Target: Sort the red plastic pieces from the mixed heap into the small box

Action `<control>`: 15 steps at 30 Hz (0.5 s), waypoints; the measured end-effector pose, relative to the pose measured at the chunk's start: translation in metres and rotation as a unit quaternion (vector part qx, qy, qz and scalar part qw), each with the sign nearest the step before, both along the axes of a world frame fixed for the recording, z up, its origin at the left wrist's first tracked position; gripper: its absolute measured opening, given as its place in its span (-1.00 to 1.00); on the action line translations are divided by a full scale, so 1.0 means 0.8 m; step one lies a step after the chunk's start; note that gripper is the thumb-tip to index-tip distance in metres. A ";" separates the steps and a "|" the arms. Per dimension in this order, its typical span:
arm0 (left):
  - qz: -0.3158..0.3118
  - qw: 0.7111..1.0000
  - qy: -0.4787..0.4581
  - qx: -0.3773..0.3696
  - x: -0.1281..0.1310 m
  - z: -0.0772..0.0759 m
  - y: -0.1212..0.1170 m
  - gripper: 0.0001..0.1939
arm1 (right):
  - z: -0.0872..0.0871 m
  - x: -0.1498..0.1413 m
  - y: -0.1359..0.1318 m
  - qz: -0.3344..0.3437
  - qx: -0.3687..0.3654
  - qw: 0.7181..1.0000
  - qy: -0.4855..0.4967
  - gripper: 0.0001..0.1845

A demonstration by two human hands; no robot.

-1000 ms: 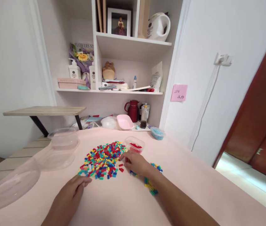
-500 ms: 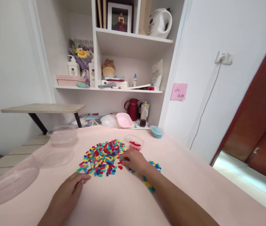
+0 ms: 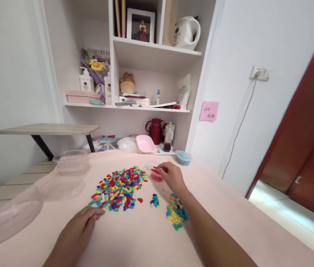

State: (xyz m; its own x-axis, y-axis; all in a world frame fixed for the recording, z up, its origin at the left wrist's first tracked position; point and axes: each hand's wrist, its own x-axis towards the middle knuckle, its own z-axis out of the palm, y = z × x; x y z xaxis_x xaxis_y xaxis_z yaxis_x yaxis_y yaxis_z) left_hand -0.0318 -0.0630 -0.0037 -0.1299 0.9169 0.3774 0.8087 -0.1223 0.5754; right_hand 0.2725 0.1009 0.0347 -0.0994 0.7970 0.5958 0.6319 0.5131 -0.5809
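My right hand (image 3: 172, 176) is over the rim of a small clear plastic tub (image 3: 148, 170). Its fingertips pinch what looks like a red toy brick (image 3: 156, 168); the fingers partly hide it. More red bricks (image 3: 157, 177) lie inside that tub. To the left spreads a big mixed pile of small toy bricks (image 3: 119, 187) in red, blue, yellow, green and white. At the pile's near left edge my left hand (image 3: 83, 224) rests on the table, its fingers curled together with nothing visible in them. One red brick (image 3: 140, 200) lies apart from the pile.
A smaller heap of yellow, green and blue bricks (image 3: 177, 211) lies beside my right forearm, near a little blue cluster (image 3: 154, 200). Clear containers (image 3: 72, 163) and lids stand at left. Behind are a pink tray (image 3: 146, 144) and a tub of light-blue pieces (image 3: 183, 158).
My right hand has moved from the right edge of the big pile up and right to the tub of red bricks. The left hand stays about where it was.
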 end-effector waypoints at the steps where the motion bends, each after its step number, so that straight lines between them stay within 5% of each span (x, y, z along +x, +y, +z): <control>1: 0.001 1.000 0.001 0.000 0.000 0.000 0.000 -0.69 | -0.002 0.004 0.004 -0.015 0.003 1.000 0.009 -0.83; 9: 0.002 1.000 0.006 -0.002 0.001 0.003 -0.001 -0.67 | -0.009 0.010 0.009 -0.059 0.029 0.997 0.035 -0.62; 15: 0.002 1.000 -0.004 0.004 0.001 0.001 -0.003 -0.68 | -0.003 -0.016 -0.016 0.153 -0.005 0.988 -0.035 -0.77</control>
State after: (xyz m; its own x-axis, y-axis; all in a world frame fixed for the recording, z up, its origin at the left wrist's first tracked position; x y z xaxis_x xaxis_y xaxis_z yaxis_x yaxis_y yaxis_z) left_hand -0.0309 -0.0651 -0.0027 -0.1363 0.9136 0.3830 0.8045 -0.1235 0.5810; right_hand 0.2594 0.0884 0.0319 -0.3773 0.7290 0.5711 0.4873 0.6807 -0.5470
